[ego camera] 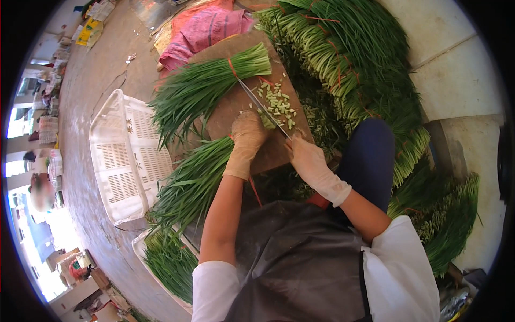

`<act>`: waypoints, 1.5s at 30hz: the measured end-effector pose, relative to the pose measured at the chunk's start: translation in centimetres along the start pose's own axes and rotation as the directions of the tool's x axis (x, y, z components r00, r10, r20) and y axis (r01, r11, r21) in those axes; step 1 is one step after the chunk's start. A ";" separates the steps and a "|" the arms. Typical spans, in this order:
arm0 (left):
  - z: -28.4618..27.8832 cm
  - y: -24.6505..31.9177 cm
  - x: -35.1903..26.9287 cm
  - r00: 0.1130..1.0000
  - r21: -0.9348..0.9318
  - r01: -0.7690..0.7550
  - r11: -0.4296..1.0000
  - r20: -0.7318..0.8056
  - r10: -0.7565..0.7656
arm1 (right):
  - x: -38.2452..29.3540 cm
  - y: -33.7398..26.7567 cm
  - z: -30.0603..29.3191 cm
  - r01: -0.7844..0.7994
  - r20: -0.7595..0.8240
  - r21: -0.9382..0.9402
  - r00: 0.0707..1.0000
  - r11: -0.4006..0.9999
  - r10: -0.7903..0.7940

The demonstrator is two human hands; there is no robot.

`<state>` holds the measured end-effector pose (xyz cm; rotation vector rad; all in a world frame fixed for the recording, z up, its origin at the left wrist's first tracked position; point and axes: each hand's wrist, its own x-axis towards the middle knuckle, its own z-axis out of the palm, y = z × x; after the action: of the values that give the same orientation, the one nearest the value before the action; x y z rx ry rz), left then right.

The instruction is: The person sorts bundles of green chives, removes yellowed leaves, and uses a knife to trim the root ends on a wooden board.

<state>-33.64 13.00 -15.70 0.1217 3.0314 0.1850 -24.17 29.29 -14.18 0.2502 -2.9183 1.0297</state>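
Observation:
My gloved left hand (pixel 248 139) is closed around a bunch of garlic chives (pixel 201 169) near its pale stem end, on a wooden board (pixel 277 151). The green leaves trail off the board's left side. In my gloved right hand (pixel 310 163) is a knife (pixel 263 106), its long blade angled up and left just past the stem ends. Chopped stem pieces (pixel 279 102) lie scattered on the board beyond the blade. Farther up rests a second chive bunch (pixel 217 76), tied with a red band (pixel 232 67); the knife tip reaches close to it.
Banded chive bunches (pixel 342 60) are piled along the right, beside my knee (pixel 368 149). A white plastic crate (pixel 132 161) stands at the left. Below it, another container holds chives (pixel 169 261). A pink woven sack (pixel 209 34) lies behind the board.

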 end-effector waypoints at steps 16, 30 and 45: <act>-0.5 -0.1 -0.7 0.993 0.016 -0.090 0.996 0.074 0.089 | 1.0 0.7 0.7 -0.178 0.290 -0.056 0.939 0.982 0.187; -4.4 -4.3 -3.5 0.964 -0.058 -0.265 0.963 0.015 0.266 | 0.4 1.4 -0.8 -0.265 0.167 -0.053 0.948 0.963 0.270; -3.5 -2.9 -5.8 0.904 0.372 -0.091 0.924 -0.359 0.234 | 0.8 1.8 -1.3 -0.315 0.090 0.172 0.949 0.933 0.303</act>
<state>-28.51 9.21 -12.03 0.4200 3.4276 -0.3679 -25.30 31.36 -14.20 -0.1864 -2.9825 1.3599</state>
